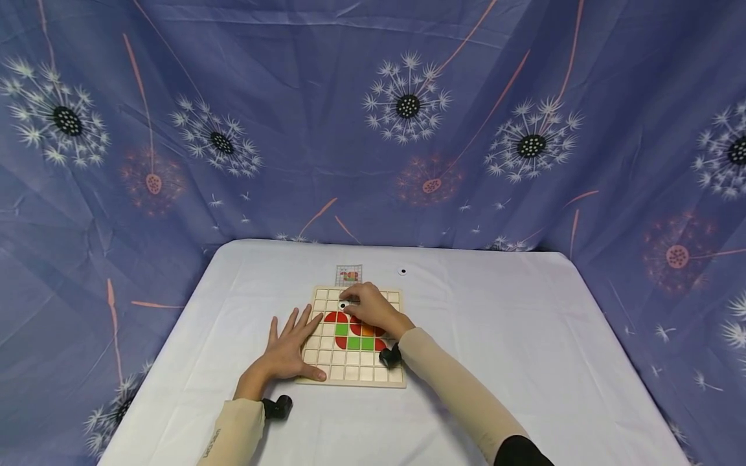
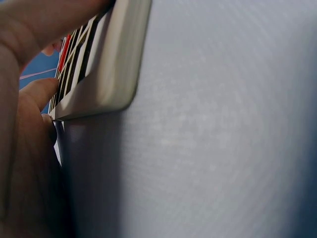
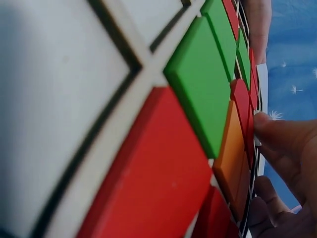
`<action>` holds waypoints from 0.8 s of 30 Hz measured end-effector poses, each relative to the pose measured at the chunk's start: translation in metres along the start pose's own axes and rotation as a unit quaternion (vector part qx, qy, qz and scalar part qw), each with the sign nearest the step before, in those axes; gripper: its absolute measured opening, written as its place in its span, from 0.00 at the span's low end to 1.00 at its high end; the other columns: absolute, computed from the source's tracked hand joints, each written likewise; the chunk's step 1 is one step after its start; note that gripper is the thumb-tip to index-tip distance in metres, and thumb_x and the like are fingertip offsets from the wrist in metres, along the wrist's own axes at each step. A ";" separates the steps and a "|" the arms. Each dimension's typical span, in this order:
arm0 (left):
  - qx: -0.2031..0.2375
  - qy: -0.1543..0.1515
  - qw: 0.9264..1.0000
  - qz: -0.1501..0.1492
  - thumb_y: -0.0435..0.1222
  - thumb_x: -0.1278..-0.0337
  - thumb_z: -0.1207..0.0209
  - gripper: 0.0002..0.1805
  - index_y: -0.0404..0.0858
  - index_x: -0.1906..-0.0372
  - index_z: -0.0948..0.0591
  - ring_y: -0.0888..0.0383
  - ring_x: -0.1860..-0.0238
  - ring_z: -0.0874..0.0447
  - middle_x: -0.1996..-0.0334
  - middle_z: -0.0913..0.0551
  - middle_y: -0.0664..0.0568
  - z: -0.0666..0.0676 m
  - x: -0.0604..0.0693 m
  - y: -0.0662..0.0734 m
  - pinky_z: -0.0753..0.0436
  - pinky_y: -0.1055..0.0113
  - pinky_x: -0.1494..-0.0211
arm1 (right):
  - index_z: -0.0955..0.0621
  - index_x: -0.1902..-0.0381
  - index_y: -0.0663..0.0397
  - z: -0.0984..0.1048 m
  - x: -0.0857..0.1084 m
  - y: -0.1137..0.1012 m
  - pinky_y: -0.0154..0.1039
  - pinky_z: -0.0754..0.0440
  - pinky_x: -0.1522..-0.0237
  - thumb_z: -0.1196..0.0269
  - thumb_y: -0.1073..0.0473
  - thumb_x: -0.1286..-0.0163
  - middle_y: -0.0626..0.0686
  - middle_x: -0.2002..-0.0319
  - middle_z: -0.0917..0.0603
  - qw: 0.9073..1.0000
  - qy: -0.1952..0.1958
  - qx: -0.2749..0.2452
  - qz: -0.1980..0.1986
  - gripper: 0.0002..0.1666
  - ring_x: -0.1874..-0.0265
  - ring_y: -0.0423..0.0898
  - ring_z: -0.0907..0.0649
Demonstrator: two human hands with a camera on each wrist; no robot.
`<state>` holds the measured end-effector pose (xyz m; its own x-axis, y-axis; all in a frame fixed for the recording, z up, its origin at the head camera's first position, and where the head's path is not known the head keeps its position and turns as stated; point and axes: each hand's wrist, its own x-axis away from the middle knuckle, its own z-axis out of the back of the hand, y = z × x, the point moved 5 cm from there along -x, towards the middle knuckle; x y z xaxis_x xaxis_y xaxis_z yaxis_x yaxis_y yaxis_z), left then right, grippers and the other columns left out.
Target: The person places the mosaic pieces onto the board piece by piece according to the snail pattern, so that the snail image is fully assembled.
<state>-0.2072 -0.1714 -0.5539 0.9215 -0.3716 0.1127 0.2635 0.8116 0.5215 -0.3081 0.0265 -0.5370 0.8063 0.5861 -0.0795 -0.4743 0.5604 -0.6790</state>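
A wooden grid board lies on the table, with red, green and orange tiles set in its middle squares. My right hand pinches a small white tile with a black dot between thumb and fingers, over the upper part of the grid. My left hand rests on the board's left edge with fingers spread and straight. In the right wrist view a red tile, a green tile and an orange tile sit close by; the pinched tile is mostly hidden there.
Behind the board lies a small pattern card with a grid picture. Another white dotted tile lies to its right on the white tablecloth. A blue dandelion-print curtain hangs behind the table.
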 end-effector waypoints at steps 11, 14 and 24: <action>0.003 0.003 1.000 0.000 0.67 0.76 0.23 0.75 0.42 0.18 0.43 0.32 0.17 0.63 0.16 0.56 0.40 0.004 0.002 0.003 0.73 0.26 0.25 | 0.12 0.43 0.51 0.016 0.006 0.008 0.43 0.15 0.41 0.33 0.59 0.28 0.49 0.47 0.10 1.000 -0.008 -0.016 0.000 0.17 0.46 0.45 0.13; 0.008 0.005 1.000 0.000 0.67 0.76 0.22 0.74 0.42 0.18 0.43 0.32 0.17 0.62 0.16 0.56 0.40 0.005 0.003 0.004 0.73 0.26 0.25 | 0.15 0.40 0.53 0.026 0.008 0.018 0.44 0.15 0.40 0.32 0.59 0.28 0.52 0.44 0.11 0.999 0.013 -0.030 -0.019 0.20 0.44 0.47 0.13; 0.005 -0.001 1.000 0.004 0.67 0.77 0.22 0.75 0.43 0.18 0.43 0.33 0.17 0.63 0.16 0.57 0.41 0.002 0.002 0.003 0.74 0.27 0.24 | 0.20 0.34 0.57 0.069 0.017 0.059 0.56 0.27 0.28 0.29 0.58 0.31 0.58 0.37 0.18 0.994 0.080 -0.011 -0.074 0.29 0.34 0.58 0.22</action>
<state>-0.2054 -0.1706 -0.5503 0.9234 -0.3653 0.1181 0.2527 0.8098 0.5295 -0.3471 0.1098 -0.5283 0.9133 0.3967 -0.0920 -0.3404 0.6195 -0.7074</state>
